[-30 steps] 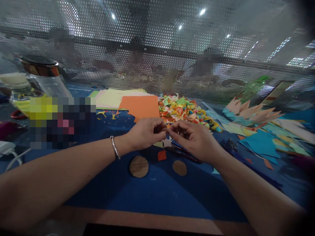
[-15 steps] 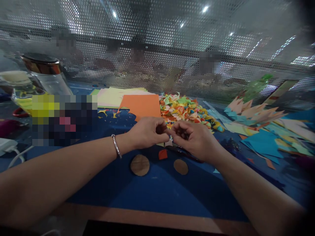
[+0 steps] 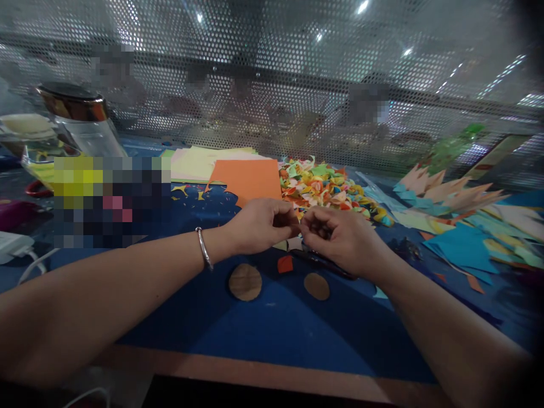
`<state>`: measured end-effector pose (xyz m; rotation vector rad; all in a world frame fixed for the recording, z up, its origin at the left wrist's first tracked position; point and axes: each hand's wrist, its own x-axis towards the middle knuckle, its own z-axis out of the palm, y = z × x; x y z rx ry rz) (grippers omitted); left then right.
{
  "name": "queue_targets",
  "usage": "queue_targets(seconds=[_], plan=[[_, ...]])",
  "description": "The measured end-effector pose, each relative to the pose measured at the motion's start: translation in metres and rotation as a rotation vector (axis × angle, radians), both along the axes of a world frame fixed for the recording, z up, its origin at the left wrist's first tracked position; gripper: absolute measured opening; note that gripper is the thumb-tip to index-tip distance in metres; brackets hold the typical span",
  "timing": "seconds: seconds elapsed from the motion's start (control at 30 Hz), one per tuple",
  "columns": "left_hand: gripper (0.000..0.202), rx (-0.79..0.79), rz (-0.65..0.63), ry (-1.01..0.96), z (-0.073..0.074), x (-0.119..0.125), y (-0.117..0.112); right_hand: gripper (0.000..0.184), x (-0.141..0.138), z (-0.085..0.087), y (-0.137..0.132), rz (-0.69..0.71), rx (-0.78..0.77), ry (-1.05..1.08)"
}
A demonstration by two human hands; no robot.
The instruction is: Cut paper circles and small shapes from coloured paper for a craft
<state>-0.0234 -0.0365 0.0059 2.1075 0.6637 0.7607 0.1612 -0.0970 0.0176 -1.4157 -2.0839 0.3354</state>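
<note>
My left hand (image 3: 266, 225) and my right hand (image 3: 342, 235) meet fingertip to fingertip over the middle of the table. Both are closed in a pinch; what sits between the fingers is too small and hidden to make out. Just below them lie a small red-orange paper piece (image 3: 285, 264) and a pale paper scrap (image 3: 294, 243). A dark object, partly covered, lies beneath my right hand. Nearer me are a larger brown disc (image 3: 245, 282) and a smaller brown disc (image 3: 317, 286). Beyond my fingers spreads a heap of small folded coloured papers (image 3: 327, 187).
An orange sheet (image 3: 250, 178) and a stack of pale sheets (image 3: 204, 161) lie behind my left hand. Blue paper pieces (image 3: 463, 249) and pointed peach paper shapes (image 3: 442, 187) are at right. A lidded clear jar (image 3: 89, 133) stands left. A perforated metal screen (image 3: 272, 102) closes the back.
The whole view has shifted slightly, so things appear a little farther right and higher. My hands keep the same pinched pose, fingertips together.
</note>
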Motion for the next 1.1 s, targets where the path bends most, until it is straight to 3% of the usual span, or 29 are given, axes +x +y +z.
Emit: queue_targets(seconds=[0.3,0.47,0.63,0.93,1.1], plan=[[0.020,-0.444,-0.017,-0.161,0.005,0.000,-0.001,0.007,0.005,0.002,-0.001,-0.080,-0.022,0.034],[0.023,-0.648,0.051,-0.259,0.005,0.000,-0.001,0.006,0.010,0.000,0.001,-0.124,0.013,0.096],[0.016,-0.900,0.173,-0.332,0.008,0.002,-0.001,0.005,0.008,0.001,-0.001,-0.115,0.160,0.068],[0.009,-0.942,0.286,-0.474,0.009,0.008,-0.015,0.010,-0.005,-0.003,-0.003,0.027,0.432,-0.215],[0.012,-1.033,0.296,-0.483,0.011,0.009,-0.019,0.013,-0.005,-0.004,-0.003,0.067,0.515,-0.249]])
